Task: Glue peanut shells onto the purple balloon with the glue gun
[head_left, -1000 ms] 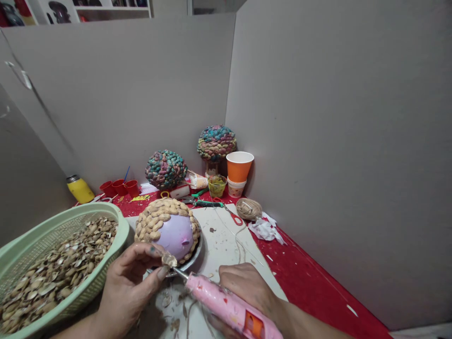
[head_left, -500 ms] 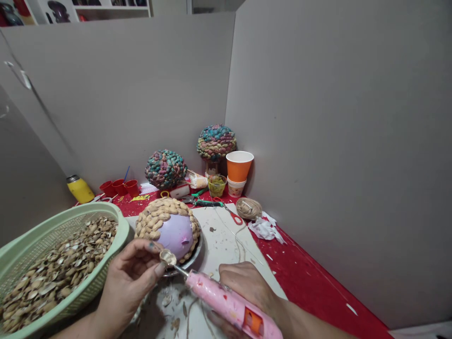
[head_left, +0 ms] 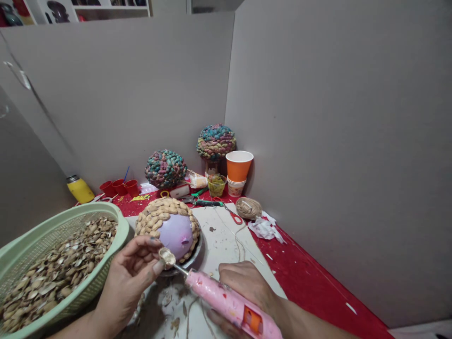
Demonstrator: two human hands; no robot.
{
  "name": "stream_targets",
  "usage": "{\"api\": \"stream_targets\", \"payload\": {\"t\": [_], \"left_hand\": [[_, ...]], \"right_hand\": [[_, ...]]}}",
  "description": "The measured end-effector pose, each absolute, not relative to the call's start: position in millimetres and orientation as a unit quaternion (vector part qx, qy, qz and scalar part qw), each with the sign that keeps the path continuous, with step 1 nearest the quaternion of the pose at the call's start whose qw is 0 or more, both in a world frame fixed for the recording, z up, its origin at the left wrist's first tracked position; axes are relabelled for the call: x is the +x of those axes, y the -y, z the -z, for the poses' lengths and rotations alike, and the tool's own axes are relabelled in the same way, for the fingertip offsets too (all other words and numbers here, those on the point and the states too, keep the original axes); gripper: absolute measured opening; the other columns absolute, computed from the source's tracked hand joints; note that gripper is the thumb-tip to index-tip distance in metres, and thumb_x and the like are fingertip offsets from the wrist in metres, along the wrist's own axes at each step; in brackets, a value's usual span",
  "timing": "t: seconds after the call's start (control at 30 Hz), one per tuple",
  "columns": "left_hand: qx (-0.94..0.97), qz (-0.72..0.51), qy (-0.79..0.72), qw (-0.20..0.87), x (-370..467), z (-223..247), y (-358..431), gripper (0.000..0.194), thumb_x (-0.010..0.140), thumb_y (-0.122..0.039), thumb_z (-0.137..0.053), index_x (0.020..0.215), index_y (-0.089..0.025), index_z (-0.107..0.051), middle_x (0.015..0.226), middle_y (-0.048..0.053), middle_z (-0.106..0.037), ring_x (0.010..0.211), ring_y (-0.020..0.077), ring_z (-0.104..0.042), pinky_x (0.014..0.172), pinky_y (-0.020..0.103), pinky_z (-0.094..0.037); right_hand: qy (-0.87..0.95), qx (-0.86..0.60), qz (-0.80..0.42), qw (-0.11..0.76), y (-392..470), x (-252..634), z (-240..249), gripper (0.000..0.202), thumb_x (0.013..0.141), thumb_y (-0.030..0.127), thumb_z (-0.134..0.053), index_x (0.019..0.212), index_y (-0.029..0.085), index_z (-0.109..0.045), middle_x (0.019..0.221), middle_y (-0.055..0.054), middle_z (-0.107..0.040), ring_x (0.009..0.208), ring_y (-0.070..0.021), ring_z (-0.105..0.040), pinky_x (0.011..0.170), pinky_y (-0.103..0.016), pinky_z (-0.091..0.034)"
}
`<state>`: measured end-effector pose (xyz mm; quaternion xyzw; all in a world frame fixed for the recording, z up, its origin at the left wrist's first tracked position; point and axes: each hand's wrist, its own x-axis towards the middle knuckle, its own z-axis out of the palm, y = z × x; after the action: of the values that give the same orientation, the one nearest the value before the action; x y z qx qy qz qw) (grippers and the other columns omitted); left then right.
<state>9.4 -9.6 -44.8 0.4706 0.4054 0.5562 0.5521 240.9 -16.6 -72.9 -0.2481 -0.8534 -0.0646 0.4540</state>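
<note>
My left hand (head_left: 129, 278) pinches a peanut shell half (head_left: 167, 258) between thumb and fingertips, its hollow side showing. A pink glue gun (head_left: 229, 301) is gripped in my right hand (head_left: 249, 285), its metal tip at the edge of the shell. Just beyond, a lilac balloon (head_left: 175, 234) partly covered with peanut shells (head_left: 151, 217) rests in a shallow metal dish (head_left: 198, 249). The balloon's knot faces the right front. At the left, a green basket (head_left: 123, 226) holds many loose shells (head_left: 52, 278).
Behind stand two colourful shell-covered balls (head_left: 165, 168), an orange cup (head_left: 239, 167), red cups (head_left: 131, 188) and a yellow jar (head_left: 80, 189). Pliers (head_left: 208, 203), a twine ball (head_left: 249, 208) and white tissue (head_left: 264, 229) lie nearer. Grey panels enclose the table's back and right side.
My left hand and the shell have shifted very slightly left. The glue gun and my right hand hold almost the same position.
</note>
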Motion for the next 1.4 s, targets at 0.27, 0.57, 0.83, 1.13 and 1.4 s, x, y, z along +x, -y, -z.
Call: {"api": "stream_targets", "payload": {"t": [0.27, 0.57, 0.83, 1.13, 1.4], "left_hand": [[0.431, -0.546, -0.397, 0.599, 15, 35, 12, 0.029, 0.063, -0.023, -0.087, 0.086, -0.017, -0.071, 0.075, 0.003, -0.074, 0.069, 0.0142, -0.068, 0.067, 0.02, -0.055], [0.411, -0.545, -0.361, 0.636, 6, 15, 10, 0.028, 0.067, -0.02, -0.084, 0.091, -0.02, -0.068, 0.08, 0.003, -0.072, 0.07, 0.0141, -0.067, 0.067, 0.022, -0.057], [0.402, -0.63, -0.322, 0.582, -13, -12, 13, 0.031, 0.065, -0.018, -0.085, 0.09, -0.02, -0.067, 0.082, 0.0, -0.069, 0.071, 0.0116, -0.065, 0.068, 0.018, -0.058], [0.399, -0.636, -0.308, 0.584, -15, -14, 19, 0.024, 0.072, -0.012, -0.08, 0.091, -0.02, -0.066, 0.082, -0.001, -0.066, 0.071, 0.011, -0.062, 0.068, 0.02, -0.059], [0.393, -0.633, -0.311, 0.59, -17, -14, 18, 0.024, 0.071, -0.014, -0.08, 0.089, -0.02, -0.066, 0.083, -0.002, -0.067, 0.071, 0.0112, -0.063, 0.068, 0.019, -0.059]], "right_hand": [[0.856, -0.245, 0.062, 0.451, 16, 242, 73, 0.041, 0.096, 0.035, -0.039, 0.058, 0.022, -0.034, 0.05, 0.005, -0.034, 0.043, -0.0112, -0.029, 0.042, -0.027, -0.02], [0.846, -0.257, 0.063, 0.464, 14, 251, 75, 0.034, 0.093, 0.029, -0.043, 0.062, 0.022, -0.034, 0.052, 0.005, -0.036, 0.044, -0.0106, -0.031, 0.045, -0.027, -0.021], [0.839, -0.47, -0.076, 0.264, -4, 286, 78, 0.025, 0.092, 0.036, -0.054, 0.076, 0.02, -0.044, 0.071, 0.0, -0.056, 0.059, -0.0145, -0.048, 0.055, -0.026, -0.029], [0.799, -0.546, -0.058, 0.246, -9, 304, 89, 0.033, 0.095, 0.046, -0.044, 0.076, 0.02, -0.046, 0.074, -0.005, -0.06, 0.063, -0.0179, -0.051, 0.059, -0.027, -0.032], [0.758, -0.627, -0.101, 0.148, -13, 312, 95, 0.018, 0.073, 0.029, -0.07, 0.083, 0.017, -0.06, 0.084, -0.007, -0.064, 0.074, -0.0233, -0.06, 0.061, -0.027, -0.034]]}}
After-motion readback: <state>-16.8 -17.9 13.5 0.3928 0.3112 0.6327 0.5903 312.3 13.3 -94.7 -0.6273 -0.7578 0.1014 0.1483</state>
